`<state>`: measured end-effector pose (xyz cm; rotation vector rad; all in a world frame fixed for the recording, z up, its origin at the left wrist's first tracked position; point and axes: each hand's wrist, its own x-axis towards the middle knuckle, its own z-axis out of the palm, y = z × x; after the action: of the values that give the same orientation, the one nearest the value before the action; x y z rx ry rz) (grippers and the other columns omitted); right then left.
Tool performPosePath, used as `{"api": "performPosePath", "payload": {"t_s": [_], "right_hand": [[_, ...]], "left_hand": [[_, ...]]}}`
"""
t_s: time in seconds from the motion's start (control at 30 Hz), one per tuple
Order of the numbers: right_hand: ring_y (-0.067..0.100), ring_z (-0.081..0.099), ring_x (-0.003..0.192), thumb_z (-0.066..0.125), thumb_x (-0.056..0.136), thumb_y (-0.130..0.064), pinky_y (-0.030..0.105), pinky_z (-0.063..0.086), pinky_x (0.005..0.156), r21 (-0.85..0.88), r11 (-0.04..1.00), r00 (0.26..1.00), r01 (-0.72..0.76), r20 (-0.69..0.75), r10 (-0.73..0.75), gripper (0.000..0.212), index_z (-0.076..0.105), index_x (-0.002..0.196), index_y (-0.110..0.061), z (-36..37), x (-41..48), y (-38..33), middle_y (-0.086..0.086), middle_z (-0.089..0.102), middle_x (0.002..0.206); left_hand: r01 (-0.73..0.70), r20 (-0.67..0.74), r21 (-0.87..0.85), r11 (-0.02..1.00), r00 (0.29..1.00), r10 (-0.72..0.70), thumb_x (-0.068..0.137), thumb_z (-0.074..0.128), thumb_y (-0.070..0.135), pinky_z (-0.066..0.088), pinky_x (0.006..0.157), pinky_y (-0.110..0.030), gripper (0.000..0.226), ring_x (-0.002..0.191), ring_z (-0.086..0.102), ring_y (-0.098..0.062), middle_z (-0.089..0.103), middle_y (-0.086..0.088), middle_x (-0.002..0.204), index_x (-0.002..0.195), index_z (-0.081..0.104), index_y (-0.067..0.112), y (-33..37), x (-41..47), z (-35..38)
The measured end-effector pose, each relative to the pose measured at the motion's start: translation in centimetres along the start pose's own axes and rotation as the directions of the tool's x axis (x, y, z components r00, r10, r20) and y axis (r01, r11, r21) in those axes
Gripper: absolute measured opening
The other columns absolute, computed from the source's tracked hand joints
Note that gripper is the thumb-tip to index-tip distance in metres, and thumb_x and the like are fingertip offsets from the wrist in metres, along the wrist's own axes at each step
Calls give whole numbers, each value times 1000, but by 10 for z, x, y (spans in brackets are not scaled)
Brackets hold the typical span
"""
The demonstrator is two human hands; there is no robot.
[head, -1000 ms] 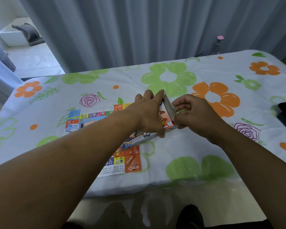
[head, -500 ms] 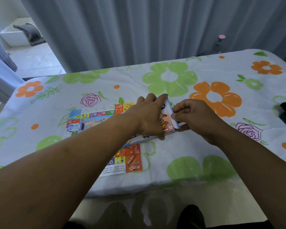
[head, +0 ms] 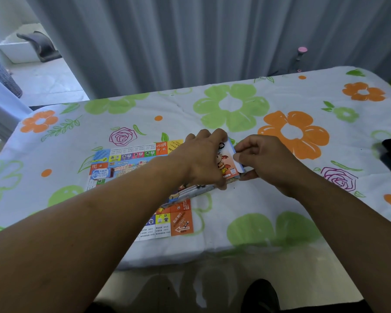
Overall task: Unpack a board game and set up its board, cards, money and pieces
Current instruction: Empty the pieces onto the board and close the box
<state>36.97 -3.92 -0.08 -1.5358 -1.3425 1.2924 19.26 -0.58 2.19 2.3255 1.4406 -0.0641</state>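
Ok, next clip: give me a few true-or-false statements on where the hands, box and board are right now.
1. The left hand and the right hand both hold the game box. True.
2. The board is folded up inside the box. False: it lies open on the tablecloth, under the box.
3. The right hand is at the box's right end. True.
4. The tablecloth is plain white. False: it is printed with green and orange flowers.

Floral-print cloth point(head: 246, 105) covering tabletop; grey curtain point(head: 190, 37) behind; white box point(head: 18, 49) on floor, far left.
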Motion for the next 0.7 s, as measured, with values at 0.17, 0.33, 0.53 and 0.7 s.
{"api": "performPosePath", "payload": {"t_s": [0.17,0.33,0.53,0.7], "right_hand": [[27,74,82,68,92,-5,44,63,67,17,1000,1000,12,-10,-12,9,63,99,-1,0,-1,0,17,71,89],[26,74,81,70,91,-9,43,63,68,7,999,999,37,-3,-37,9,66,95,-1,1,-3,-2,15,73,87],[17,70,74,75,87,-10,39,62,65,-51,996,997,71,48,-68,13,68,96,-4,4,-7,-5,11,71,89],[18,71,70,77,86,-12,40,63,64,-61,998,999,29,40,-27,23,63,102,-4,8,-6,-2,12,73,85]], "left_hand": [[6,-5,-6,1000,1000,-6,56,90,48,44,90,-38,103,108,41,-25,43,-1,125,138,31,31,-1,-1,-1],[15,46,39,999,999,-17,60,88,51,41,99,-42,126,126,37,-33,35,-5,140,155,8,32,-1,0,-1],[8,31,78,997,999,-11,58,88,51,44,99,-43,121,125,38,-32,36,-4,138,153,16,30,0,1,0],[-8,40,104,995,999,4,57,89,51,43,102,-44,125,127,37,-33,34,-5,143,154,13,26,3,4,4]]}}
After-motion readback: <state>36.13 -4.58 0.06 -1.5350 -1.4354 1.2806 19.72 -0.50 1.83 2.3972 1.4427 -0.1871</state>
